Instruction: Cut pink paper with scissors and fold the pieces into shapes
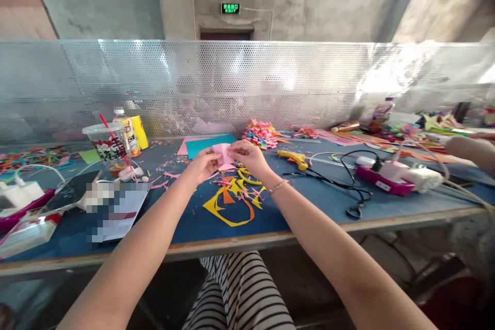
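Observation:
A small piece of pink paper [221, 153] is held up between my two hands above the blue table. My left hand [204, 165] pinches its left side, and my right hand [247, 158] grips its right side with the fingertips. Yellow and orange paper scraps [228, 206] lie on the table just below my hands, with thin pink strips among them. Behind my hands rests a teal sheet [204, 145] beside a pink one. A pile of pink paper pieces [260, 134] stands just beyond my right hand.
A yellow glue gun [294, 159] lies right of my hands, near black cables and a magenta power strip [382, 180]. Left are a plastic cup [108, 147], a bottle [129, 134] and a tablet [119, 214]. Another person's hand [469, 149] is far right. A perforated metal screen [232, 82] stands behind.

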Tool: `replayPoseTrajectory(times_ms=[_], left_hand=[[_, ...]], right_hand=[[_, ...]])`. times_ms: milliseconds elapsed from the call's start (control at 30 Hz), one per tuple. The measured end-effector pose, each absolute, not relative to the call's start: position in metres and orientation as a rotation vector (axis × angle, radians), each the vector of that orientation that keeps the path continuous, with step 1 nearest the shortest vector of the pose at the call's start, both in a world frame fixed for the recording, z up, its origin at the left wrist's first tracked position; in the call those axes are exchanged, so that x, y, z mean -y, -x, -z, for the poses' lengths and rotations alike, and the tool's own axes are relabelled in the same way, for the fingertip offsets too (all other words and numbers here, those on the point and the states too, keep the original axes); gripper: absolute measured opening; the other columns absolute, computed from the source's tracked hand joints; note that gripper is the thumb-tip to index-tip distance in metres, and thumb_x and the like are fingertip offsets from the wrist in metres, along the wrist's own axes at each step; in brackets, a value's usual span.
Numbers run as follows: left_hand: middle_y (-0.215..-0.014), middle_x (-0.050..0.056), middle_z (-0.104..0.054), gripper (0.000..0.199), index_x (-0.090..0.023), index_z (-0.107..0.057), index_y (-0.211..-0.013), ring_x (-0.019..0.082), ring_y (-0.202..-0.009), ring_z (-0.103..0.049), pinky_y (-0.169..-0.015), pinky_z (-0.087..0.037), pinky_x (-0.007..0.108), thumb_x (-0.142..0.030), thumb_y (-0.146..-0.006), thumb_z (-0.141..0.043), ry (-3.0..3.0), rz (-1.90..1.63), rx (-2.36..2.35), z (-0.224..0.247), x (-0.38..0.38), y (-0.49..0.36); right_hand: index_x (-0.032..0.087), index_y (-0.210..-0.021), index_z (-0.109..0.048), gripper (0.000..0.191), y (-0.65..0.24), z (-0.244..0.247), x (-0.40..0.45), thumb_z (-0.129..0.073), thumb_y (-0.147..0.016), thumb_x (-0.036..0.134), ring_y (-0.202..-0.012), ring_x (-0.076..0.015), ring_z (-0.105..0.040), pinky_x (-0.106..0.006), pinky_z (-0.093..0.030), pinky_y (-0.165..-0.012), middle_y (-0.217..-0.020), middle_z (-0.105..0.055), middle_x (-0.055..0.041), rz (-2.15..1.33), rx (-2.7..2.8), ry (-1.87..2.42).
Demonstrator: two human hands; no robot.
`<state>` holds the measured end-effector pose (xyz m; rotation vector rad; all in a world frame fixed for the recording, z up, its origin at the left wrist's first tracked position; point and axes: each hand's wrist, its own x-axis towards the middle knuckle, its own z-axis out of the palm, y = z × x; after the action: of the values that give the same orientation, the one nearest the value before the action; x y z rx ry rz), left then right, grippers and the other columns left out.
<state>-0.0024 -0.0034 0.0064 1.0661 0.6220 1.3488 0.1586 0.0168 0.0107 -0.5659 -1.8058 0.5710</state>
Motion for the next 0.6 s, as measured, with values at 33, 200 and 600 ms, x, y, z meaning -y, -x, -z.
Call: replayPoseTrajectory(times_ms=[33,200,600], left_hand=[[-0.069,0.001,-0.062,0.022,-0.014,-0.059,-0.080,0.009,-0.062,-0.059,-0.064,-0.048,0.022,-0.006,-0.060,-0.060,-1.061,-1.344,-0.618,-0.0065,0.0035,0.0024],[-0.066,0.002,-0.062,0.021,-0.013,-0.059,-0.078,0.010,-0.059,-0.058,-0.058,-0.047,0.022,-0.006,-0.058,-0.062,-1.035,-1.335,-0.598,-0.0069,0.0046,0.0010],[-0.075,0.002,-0.066,0.024,-0.015,-0.062,-0.082,0.011,-0.065,-0.059,-0.065,-0.047,0.023,-0.006,-0.060,-0.060,-1.086,-1.333,-0.575,-0.0090,0.0082,-0.0007]], right_hand=[[0.020,-0.078,-0.065,0.015,-0.1584,-0.0111,-0.0160,-0.062,-0.067,0.028,-0.085,-0.0150,-0.054,-0.028,-0.044,-0.074,-0.091,-0.056,-0.0056,-0.569,1.809,0.565],[0.021,-0.081,-0.065,0.018,-0.1571,-0.0102,-0.0156,-0.063,-0.065,0.029,-0.089,-0.0160,-0.054,-0.028,-0.045,-0.072,-0.096,-0.056,-0.0062,-0.632,1.809,0.593],[0.016,-0.081,-0.061,0.023,-0.1523,-0.0053,-0.0146,-0.067,-0.060,0.025,-0.060,-0.0066,-0.051,-0.020,-0.041,-0.056,-0.072,-0.059,0.0005,-1.248,1.585,0.458]])
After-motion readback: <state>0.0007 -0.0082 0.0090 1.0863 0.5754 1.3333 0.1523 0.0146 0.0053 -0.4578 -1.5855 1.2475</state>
